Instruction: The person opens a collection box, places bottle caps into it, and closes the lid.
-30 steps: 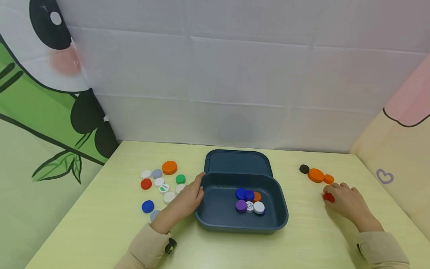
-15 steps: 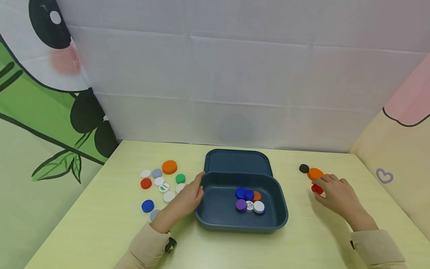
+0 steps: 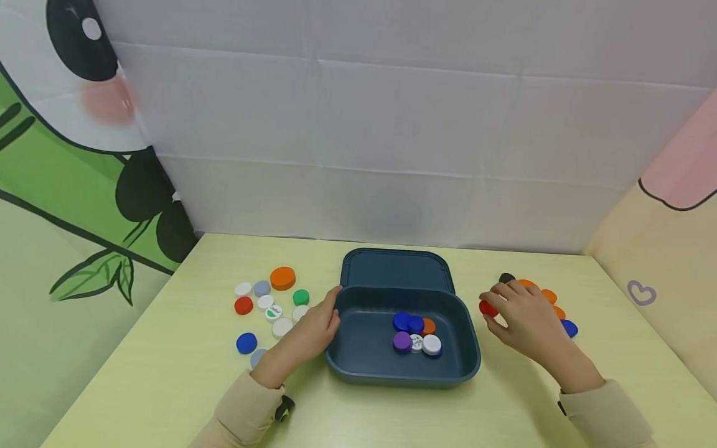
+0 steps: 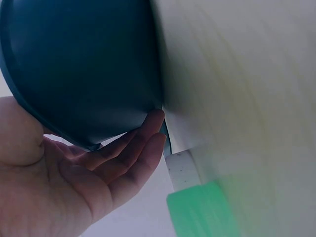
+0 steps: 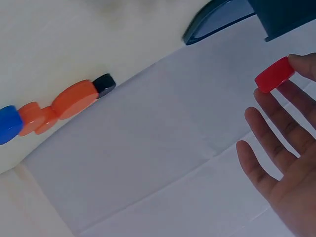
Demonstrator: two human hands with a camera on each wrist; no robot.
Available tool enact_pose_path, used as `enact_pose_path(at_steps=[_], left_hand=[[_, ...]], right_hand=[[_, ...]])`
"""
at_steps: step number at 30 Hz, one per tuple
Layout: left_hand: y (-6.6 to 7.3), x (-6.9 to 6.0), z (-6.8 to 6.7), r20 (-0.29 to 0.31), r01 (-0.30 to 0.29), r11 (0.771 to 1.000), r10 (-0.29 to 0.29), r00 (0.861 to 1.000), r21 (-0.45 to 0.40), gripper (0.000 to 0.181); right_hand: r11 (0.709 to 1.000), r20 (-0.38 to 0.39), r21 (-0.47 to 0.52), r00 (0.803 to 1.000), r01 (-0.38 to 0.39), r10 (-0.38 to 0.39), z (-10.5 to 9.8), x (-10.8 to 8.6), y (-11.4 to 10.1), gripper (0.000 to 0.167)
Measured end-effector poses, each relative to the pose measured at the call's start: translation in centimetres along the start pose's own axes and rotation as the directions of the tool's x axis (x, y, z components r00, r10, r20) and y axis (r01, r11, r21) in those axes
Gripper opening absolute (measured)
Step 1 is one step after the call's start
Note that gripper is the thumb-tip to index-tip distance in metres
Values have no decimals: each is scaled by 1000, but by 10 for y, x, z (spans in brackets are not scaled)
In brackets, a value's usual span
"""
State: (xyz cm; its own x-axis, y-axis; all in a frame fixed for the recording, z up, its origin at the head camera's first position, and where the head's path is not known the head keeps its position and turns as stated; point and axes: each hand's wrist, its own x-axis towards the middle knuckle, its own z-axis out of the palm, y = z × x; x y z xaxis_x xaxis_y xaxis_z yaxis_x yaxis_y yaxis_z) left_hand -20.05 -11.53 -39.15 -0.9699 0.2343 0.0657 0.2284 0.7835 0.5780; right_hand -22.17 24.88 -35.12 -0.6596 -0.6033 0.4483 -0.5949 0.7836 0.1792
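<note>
My right hand (image 3: 529, 320) pinches a red bottle cap (image 3: 488, 308) between thumb and fingertips, above the table just right of a dark blue plastic box (image 3: 358, 379). In the right wrist view the red cap (image 5: 274, 75) sits between thumb and forefinger, the other fingers spread. My left hand (image 3: 313, 330) holds the box by its left side; the left wrist view shows the fingers (image 4: 148, 148) against the outer wall. Inside the box lie several caps, including a purple cap (image 3: 402, 342), a white cap (image 3: 431, 345) and an orange cap (image 3: 428, 327).
Left of the box, several loose caps lie on the table (image 3: 168, 373), among them a large orange cap (image 3: 282, 278) and a green cap (image 3: 300, 297). Beyond my right hand is a row with a black cap (image 3: 506, 277) and a blue cap (image 3: 569, 328). The lid (image 3: 398, 270) lies behind the box.
My right hand has lifted the red cap and carried it left toward the box, uncovering orange caps and a blue cap. The left hand and box have stayed in place.
</note>
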Motion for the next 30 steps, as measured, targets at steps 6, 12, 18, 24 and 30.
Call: enact_pose_path(at_steps=[6,12,18,24,30], left_hand=[[0,0,1,4,5,1000,-5,1000,-12,46],[0,1,2,10,19,1000,-19,1000,-22,47],[-1,1,4,10,14,1000,-14,1000,-25,48],[-1,2,4,6,11,1000,-11,1000,-17,47],[0,2,4,3,9,1000,-9,1000,-2,47]], right_hand=[[998,-5,18,999,54,-54,1,10,-23,29],[990,37,90,993,107,-110,8,16,-47,29],[974,77,138,978,182,-194,17,18,-63,29],[936,119,259,954,238,-275,23,20,-72,26],[898,105,316,930,305,-353,30,22,-77,27]])
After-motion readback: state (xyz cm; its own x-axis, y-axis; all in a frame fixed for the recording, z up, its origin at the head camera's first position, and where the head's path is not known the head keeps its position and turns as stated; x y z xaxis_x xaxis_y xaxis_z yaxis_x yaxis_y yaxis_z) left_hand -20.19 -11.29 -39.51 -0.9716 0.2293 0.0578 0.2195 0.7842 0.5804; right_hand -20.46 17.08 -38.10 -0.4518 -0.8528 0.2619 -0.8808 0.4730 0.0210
